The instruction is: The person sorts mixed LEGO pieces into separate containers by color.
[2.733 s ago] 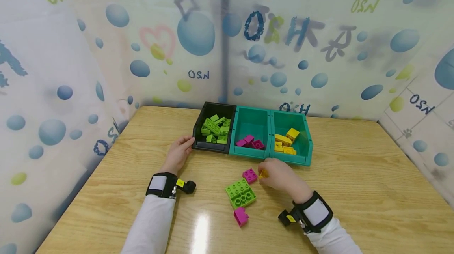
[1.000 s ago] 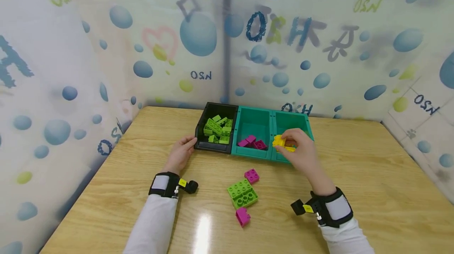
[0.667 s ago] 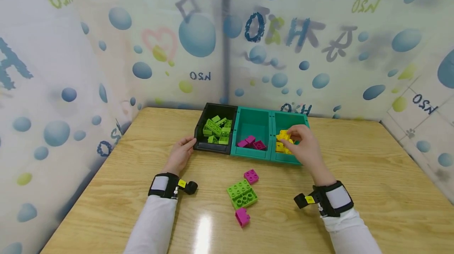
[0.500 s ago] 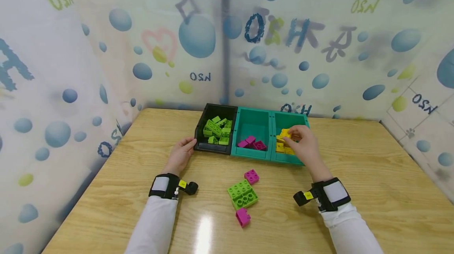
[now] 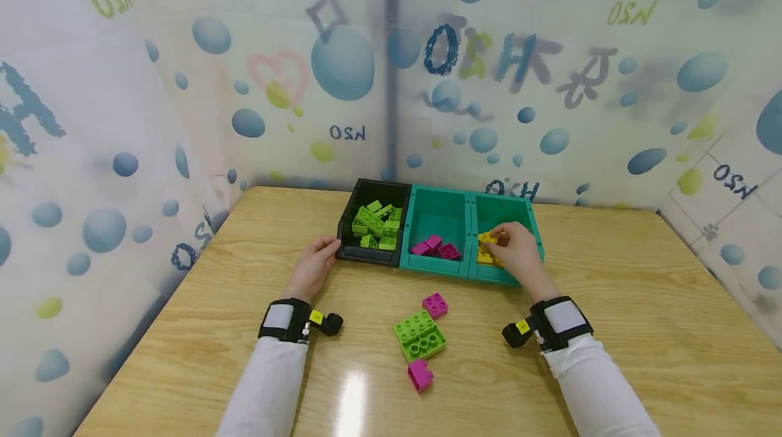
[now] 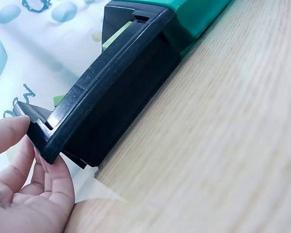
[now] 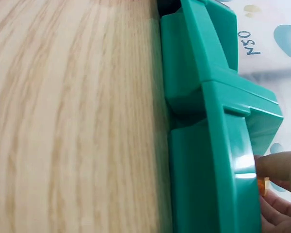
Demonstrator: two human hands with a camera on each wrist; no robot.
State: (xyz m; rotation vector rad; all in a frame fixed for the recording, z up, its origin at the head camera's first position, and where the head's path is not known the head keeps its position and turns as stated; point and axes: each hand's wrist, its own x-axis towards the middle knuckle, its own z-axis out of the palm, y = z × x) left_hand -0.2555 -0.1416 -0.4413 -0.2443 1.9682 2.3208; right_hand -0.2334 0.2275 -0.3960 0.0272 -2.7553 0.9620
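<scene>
My left hand (image 5: 314,266) grips the front left corner of the black bin (image 6: 121,92), thumb on top of the rim and fingers beneath. Green bricks (image 5: 373,220) lie in that bin. My right hand (image 5: 518,252) reaches over the front of the right teal bin (image 5: 497,203), pinching a yellow brick (image 7: 262,186) between thumb and fingers. Other yellow bricks (image 5: 485,258) sit around its fingertips, partly hidden by the hand. The middle teal bin (image 5: 436,210) holds several magenta bricks (image 5: 432,243).
In front of the bins, two green bricks (image 5: 420,336) lie side by side on the wooden table (image 5: 275,376). One magenta brick (image 5: 435,305) lies behind them and a tipped magenta brick (image 5: 420,375) in front. A patterned curtain (image 5: 342,64) rises behind the table.
From the table beside the magenta brick, my right hand has carried a yellow piece up into the right teal bin and lowered among the yellow bricks. My left hand stays at the black bin.
</scene>
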